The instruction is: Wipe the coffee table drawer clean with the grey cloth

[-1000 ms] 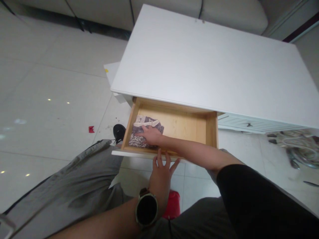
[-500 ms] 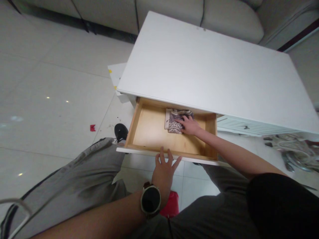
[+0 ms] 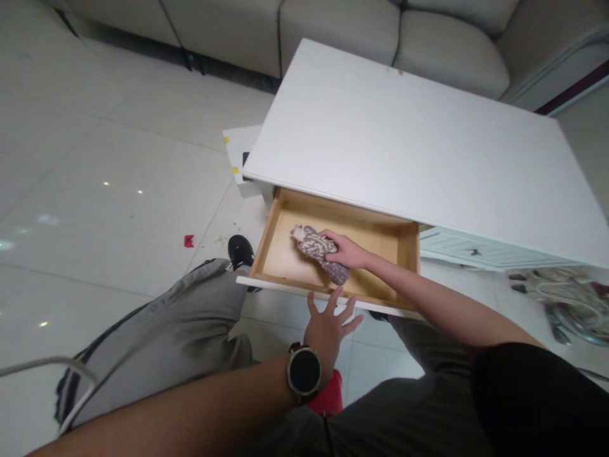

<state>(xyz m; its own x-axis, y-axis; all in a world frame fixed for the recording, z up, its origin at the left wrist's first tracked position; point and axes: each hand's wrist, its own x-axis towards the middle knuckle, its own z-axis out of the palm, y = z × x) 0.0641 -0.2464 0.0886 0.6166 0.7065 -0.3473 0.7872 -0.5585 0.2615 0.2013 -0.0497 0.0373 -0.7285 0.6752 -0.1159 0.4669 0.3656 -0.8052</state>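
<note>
In the head view, a wooden drawer with a white front is pulled out of a white table. My right hand is closed around a patterned brown and cream cloth, which is bunched up and raised within the drawer's outline. Whether the cloth still touches the drawer's bottom I cannot tell. My left hand, with a watch on its wrist, is at the drawer's front edge. Its fingers are spread and hold nothing.
The white tabletop extends behind the drawer, with a grey sofa beyond it. A white box stands by the table's left end. A red scrap lies on the tiled floor. A red object is below my left wrist.
My right hand has gripped the cloth, which lay folded flat, and lifted it bunched toward the front left. My left hand's fingers have spread wider. The view has shifted slightly.
</note>
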